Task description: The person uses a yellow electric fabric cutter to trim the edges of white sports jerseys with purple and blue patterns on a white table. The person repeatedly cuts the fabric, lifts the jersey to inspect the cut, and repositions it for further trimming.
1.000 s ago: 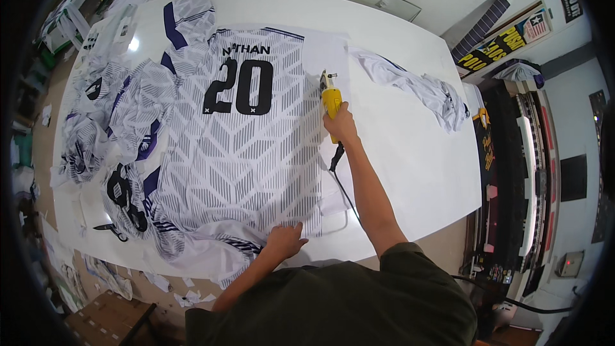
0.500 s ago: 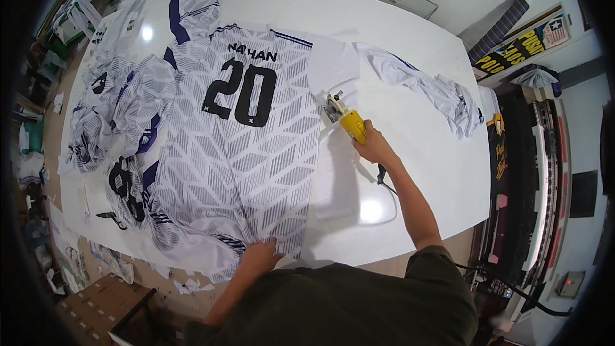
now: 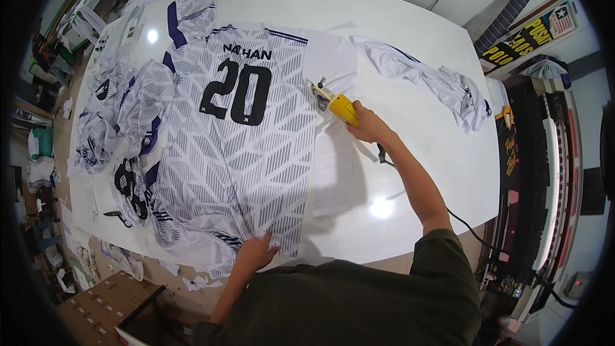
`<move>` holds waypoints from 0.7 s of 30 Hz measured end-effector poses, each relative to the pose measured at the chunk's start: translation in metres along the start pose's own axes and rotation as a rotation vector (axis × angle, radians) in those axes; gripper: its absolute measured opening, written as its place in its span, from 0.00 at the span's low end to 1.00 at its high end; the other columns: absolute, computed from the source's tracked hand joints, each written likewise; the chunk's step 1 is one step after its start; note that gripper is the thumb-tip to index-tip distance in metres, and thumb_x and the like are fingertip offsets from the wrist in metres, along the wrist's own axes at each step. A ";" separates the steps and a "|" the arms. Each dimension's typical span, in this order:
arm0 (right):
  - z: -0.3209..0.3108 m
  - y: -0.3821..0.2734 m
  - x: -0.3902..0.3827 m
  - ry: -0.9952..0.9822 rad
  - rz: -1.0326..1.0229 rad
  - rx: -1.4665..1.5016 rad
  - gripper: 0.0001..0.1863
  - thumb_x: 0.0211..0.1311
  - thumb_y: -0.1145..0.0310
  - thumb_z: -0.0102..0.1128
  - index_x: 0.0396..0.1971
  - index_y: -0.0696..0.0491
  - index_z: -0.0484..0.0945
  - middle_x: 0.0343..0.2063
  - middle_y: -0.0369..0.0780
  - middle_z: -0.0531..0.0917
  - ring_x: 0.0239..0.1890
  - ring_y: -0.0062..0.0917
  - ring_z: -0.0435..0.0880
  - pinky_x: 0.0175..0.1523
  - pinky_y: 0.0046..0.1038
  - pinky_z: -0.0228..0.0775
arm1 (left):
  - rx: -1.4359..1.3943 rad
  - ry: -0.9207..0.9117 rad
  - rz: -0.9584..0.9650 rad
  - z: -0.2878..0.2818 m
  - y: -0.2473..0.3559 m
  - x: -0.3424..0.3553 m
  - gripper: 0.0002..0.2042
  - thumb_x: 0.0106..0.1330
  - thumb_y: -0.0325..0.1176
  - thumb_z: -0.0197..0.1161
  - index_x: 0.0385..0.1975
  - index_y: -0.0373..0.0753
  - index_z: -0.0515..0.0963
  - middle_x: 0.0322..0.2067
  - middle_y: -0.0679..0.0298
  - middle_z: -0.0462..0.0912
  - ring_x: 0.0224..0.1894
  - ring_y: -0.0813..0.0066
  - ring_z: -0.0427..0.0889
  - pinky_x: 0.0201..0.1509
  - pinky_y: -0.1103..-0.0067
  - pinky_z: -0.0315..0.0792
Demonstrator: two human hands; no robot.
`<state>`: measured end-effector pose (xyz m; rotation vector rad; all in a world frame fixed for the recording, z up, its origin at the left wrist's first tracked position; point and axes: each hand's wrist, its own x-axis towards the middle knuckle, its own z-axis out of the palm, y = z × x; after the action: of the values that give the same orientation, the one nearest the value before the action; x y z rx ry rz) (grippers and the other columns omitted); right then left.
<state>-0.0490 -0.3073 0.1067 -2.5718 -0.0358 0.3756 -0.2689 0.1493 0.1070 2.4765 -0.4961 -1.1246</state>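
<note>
The left hand (image 3: 253,255) rests at the lower edge of the shirt (image 3: 275,154), pinching or merely pressing, I cannot tell; the shirt lies creased near it on the white worktop (image 3: 423,198). At the shirt's right edge, the right hand's (image 3: 373,125) grip wraps a yellow cutter (image 3: 346,110), probably best guided level over smooth, taut cloth.

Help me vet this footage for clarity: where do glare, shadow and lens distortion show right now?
Head view: two glare spots on the white table, one lower right of centre, one upper left; head view: soft shadow below the right hand; head view: fisheye bows the table's far edge and darkens the corners.
</note>
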 end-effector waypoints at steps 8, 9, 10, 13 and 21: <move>0.011 -0.022 0.014 0.047 0.073 -0.001 0.32 0.59 0.62 0.64 0.57 0.61 0.62 0.35 0.60 0.84 0.37 0.53 0.87 0.42 0.44 0.79 | 0.012 -0.010 0.086 -0.007 -0.003 0.003 0.30 0.69 0.52 0.61 0.60 0.31 0.73 0.31 0.42 0.86 0.36 0.40 0.86 0.42 0.53 0.78; 0.013 -0.026 0.017 0.064 0.087 -0.010 0.32 0.59 0.62 0.64 0.57 0.61 0.62 0.35 0.60 0.84 0.36 0.53 0.87 0.42 0.44 0.79 | 0.010 -0.014 0.101 -0.008 -0.004 0.005 0.30 0.69 0.52 0.61 0.60 0.31 0.73 0.31 0.42 0.86 0.36 0.40 0.86 0.42 0.53 0.78; 0.014 -0.030 0.019 0.063 0.105 -0.008 0.32 0.59 0.61 0.65 0.57 0.62 0.62 0.35 0.60 0.84 0.37 0.53 0.87 0.42 0.44 0.79 | 0.001 -0.024 0.110 -0.010 -0.004 0.007 0.30 0.69 0.52 0.61 0.61 0.31 0.73 0.32 0.42 0.86 0.36 0.40 0.86 0.42 0.54 0.78; 0.017 -0.052 0.025 0.044 0.183 0.012 0.33 0.59 0.61 0.64 0.57 0.61 0.61 0.39 0.61 0.84 0.41 0.54 0.86 0.46 0.45 0.79 | -0.028 -0.057 0.139 -0.016 -0.009 0.012 0.31 0.69 0.52 0.61 0.61 0.31 0.73 0.32 0.43 0.86 0.36 0.41 0.86 0.42 0.54 0.79; 0.038 -0.086 0.053 0.152 0.290 0.016 0.38 0.58 0.56 0.66 0.58 0.66 0.60 0.39 0.63 0.84 0.42 0.56 0.87 0.46 0.46 0.80 | -0.001 -0.120 0.272 -0.018 -0.023 0.024 0.32 0.69 0.53 0.61 0.63 0.31 0.71 0.32 0.47 0.87 0.38 0.46 0.87 0.43 0.55 0.79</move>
<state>-0.0039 -0.2093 0.1060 -2.5849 0.3969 0.2827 -0.2370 0.1617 0.0918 2.2634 -0.8377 -1.1632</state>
